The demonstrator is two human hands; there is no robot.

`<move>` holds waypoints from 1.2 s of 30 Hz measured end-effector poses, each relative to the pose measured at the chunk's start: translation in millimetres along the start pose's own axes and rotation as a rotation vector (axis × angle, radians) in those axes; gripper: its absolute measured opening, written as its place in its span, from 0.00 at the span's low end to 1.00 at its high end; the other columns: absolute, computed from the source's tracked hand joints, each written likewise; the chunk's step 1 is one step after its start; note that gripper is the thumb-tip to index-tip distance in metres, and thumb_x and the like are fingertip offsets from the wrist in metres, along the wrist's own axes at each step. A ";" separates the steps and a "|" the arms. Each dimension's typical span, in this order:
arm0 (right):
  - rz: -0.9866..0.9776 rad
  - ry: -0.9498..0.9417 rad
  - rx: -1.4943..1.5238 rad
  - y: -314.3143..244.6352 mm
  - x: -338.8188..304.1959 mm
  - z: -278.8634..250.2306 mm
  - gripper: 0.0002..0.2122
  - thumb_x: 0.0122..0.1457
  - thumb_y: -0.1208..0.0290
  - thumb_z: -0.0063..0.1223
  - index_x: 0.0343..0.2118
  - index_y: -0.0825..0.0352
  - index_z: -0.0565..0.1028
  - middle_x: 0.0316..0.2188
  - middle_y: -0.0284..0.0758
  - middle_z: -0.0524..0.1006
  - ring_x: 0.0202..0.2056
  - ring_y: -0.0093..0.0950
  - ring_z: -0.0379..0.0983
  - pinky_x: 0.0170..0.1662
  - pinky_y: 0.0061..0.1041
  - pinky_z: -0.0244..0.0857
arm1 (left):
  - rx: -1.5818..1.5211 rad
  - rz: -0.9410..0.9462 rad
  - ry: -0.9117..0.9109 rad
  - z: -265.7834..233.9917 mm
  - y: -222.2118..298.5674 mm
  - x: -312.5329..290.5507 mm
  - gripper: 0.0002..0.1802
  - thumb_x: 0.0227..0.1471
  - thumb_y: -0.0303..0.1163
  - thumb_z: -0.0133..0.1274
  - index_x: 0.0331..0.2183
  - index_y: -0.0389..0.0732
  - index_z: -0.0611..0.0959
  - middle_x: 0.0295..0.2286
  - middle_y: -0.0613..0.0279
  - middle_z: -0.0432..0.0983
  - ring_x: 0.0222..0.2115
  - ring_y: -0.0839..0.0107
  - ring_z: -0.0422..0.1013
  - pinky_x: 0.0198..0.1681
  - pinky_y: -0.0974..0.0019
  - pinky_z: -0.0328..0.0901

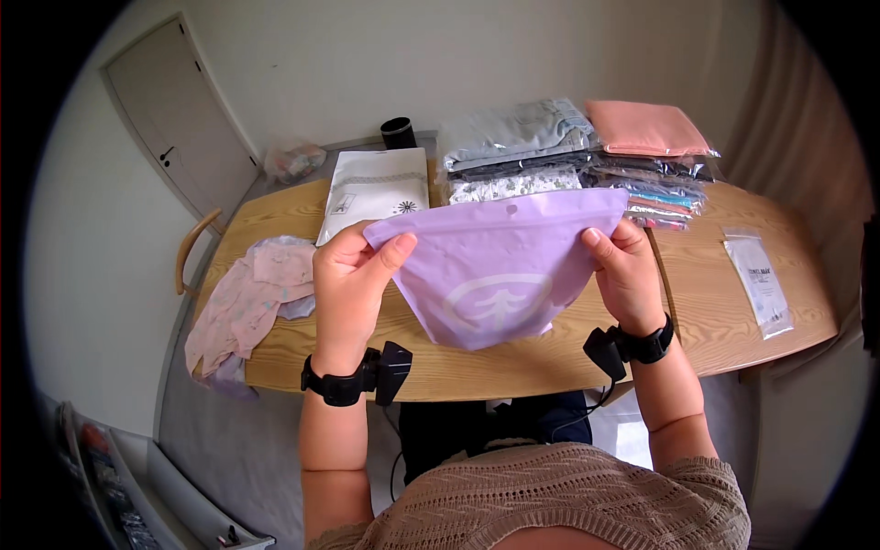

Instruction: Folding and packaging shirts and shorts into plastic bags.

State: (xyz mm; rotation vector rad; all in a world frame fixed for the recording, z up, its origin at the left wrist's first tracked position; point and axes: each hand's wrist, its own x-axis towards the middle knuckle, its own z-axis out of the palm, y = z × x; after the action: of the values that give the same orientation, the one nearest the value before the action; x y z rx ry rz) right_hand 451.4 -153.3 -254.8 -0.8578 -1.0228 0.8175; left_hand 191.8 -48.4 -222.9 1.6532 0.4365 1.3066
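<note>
A lilac zip pouch (495,266) with a pale oval print hangs between my two hands, above the front of the wooden table. My left hand (353,270) pinches its upper left corner, thumb in front. At the upper right corner my right hand (626,270) grips it the same way. The top edge is stretched nearly straight, with a small hole near its middle. Whether the pouch holds anything cannot be seen. To the left of my left hand lies a crumpled pink patterned garment (252,298), partly over the table's edge.
Behind the pouch stand stacks of folded clothes in clear bags (518,137), topped at right by a salmon-coloured one (646,128). White flat packages (376,192) lie beside them. A clear-and-white bag (758,284) rests far right. A chair (197,247) stands at left.
</note>
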 end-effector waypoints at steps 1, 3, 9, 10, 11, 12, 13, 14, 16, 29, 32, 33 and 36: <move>-0.007 0.006 -0.008 -0.6 -0.6 1.8 0.08 0.56 0.70 0.55 0.37 0.68 0.77 0.30 0.25 0.76 0.32 0.14 0.68 0.38 0.16 0.61 | 0.006 0.001 0.004 -2.7 3.8 0.2 0.09 0.50 0.29 0.58 0.32 0.33 0.81 0.26 0.71 0.75 0.27 0.84 0.66 0.31 0.79 0.61; -0.014 0.011 -0.012 -1.0 0.0 2.6 0.09 0.56 0.70 0.55 0.37 0.69 0.77 0.30 0.25 0.76 0.32 0.14 0.67 0.37 0.16 0.61 | 0.087 0.005 -0.016 -6.5 9.7 2.1 0.08 0.48 0.27 0.59 0.29 0.33 0.80 0.24 0.70 0.74 0.26 0.84 0.65 0.29 0.79 0.61; -0.019 0.023 0.013 -1.9 0.5 2.7 0.09 0.56 0.70 0.56 0.37 0.69 0.77 0.31 0.25 0.76 0.33 0.14 0.68 0.39 0.16 0.61 | 0.252 -0.116 -0.181 -12.7 35.0 13.6 0.09 0.47 0.27 0.60 0.30 0.32 0.80 0.24 0.69 0.74 0.26 0.82 0.67 0.29 0.76 0.62; -0.021 0.020 0.016 -1.5 -0.2 3.6 0.09 0.56 0.70 0.56 0.37 0.69 0.77 0.31 0.25 0.76 0.33 0.14 0.68 0.39 0.16 0.61 | 0.253 -0.116 -0.184 -8.8 41.3 16.5 0.09 0.47 0.27 0.60 0.30 0.32 0.80 0.24 0.69 0.74 0.26 0.82 0.67 0.29 0.76 0.62; -0.023 0.017 0.020 -1.3 -0.7 4.3 0.09 0.56 0.70 0.56 0.37 0.69 0.77 0.31 0.25 0.76 0.34 0.14 0.68 0.39 0.16 0.61 | 0.335 -0.051 -0.184 -2.6 47.5 19.8 0.09 0.45 0.27 0.60 0.30 0.33 0.80 0.24 0.68 0.74 0.26 0.80 0.68 0.29 0.74 0.63; -0.024 0.019 0.021 -2.0 -1.2 4.9 0.09 0.56 0.70 0.56 0.37 0.69 0.77 0.31 0.25 0.76 0.34 0.14 0.68 0.39 0.16 0.61 | 0.418 0.014 -0.183 2.4 52.8 22.9 0.10 0.43 0.27 0.61 0.30 0.33 0.80 0.24 0.67 0.75 0.26 0.77 0.69 0.30 0.72 0.64; -0.023 0.008 0.012 -4.1 -2.0 4.1 0.09 0.56 0.70 0.56 0.37 0.69 0.77 0.31 0.25 0.76 0.34 0.14 0.68 0.40 0.16 0.61 | 0.415 0.014 -0.188 6.9 57.2 26.1 0.10 0.43 0.27 0.61 0.30 0.33 0.80 0.24 0.67 0.75 0.26 0.77 0.69 0.30 0.72 0.64; -0.022 -0.002 0.002 -5.5 -2.8 3.2 0.09 0.56 0.70 0.56 0.37 0.69 0.77 0.32 0.26 0.76 0.34 0.14 0.68 0.40 0.16 0.60 | 0.609 0.126 -0.248 10.8 60.8 29.2 0.10 0.41 0.26 0.61 0.28 0.32 0.79 0.24 0.66 0.73 0.26 0.75 0.68 0.30 0.72 0.63; -0.019 0.010 -0.002 -6.3 -3.0 3.6 0.09 0.56 0.70 0.56 0.37 0.69 0.77 0.32 0.26 0.76 0.34 0.14 0.68 0.40 0.16 0.61 | 0.805 0.240 -0.310 13.5 62.6 33.1 0.10 0.40 0.26 0.62 0.26 0.32 0.78 0.25 0.65 0.72 0.26 0.73 0.67 0.31 0.72 0.62; -0.057 0.026 -0.021 -3.9 -5.7 6.8 0.09 0.56 0.71 0.56 0.36 0.70 0.77 0.30 0.25 0.77 0.32 0.13 0.68 0.37 0.15 0.62 | 0.997 0.369 -0.379 41.4 71.9 40.6 0.11 0.39 0.28 0.61 0.24 0.33 0.76 0.22 0.59 0.70 0.26 0.64 0.65 0.32 0.65 0.61; -0.063 0.025 -0.017 -7.7 -7.1 9.5 0.08 0.56 0.71 0.56 0.35 0.70 0.77 0.29 0.25 0.76 0.31 0.13 0.67 0.36 0.15 0.62 | 1.046 0.387 -0.440 48.9 73.8 42.3 0.11 0.40 0.29 0.60 0.24 0.33 0.76 0.22 0.58 0.70 0.26 0.61 0.65 0.33 0.63 0.61; -0.063 0.028 -0.017 -7.9 -7.3 9.3 0.08 0.56 0.71 0.56 0.35 0.70 0.77 0.29 0.25 0.76 0.31 0.13 0.67 0.36 0.15 0.62 | 1.073 0.365 -0.470 50.6 73.9 43.0 0.11 0.40 0.29 0.59 0.24 0.33 0.76 0.22 0.57 0.70 0.26 0.60 0.65 0.34 0.63 0.61; -0.059 0.028 -0.015 -9.1 -8.8 7.5 0.09 0.56 0.70 0.56 0.35 0.70 0.77 0.29 0.25 0.76 0.31 0.13 0.67 0.36 0.15 0.62 | 1.087 0.399 -0.467 54.4 70.9 43.2 0.10 0.40 0.28 0.59 0.24 0.33 0.75 0.21 0.57 0.70 0.27 0.59 0.66 0.35 0.61 0.61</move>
State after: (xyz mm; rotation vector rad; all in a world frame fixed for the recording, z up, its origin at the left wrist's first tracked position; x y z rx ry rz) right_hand 443.2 -163.4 -247.8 -0.8453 -1.0261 0.7467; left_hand 237.2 -75.0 -138.8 2.9923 0.5936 0.9016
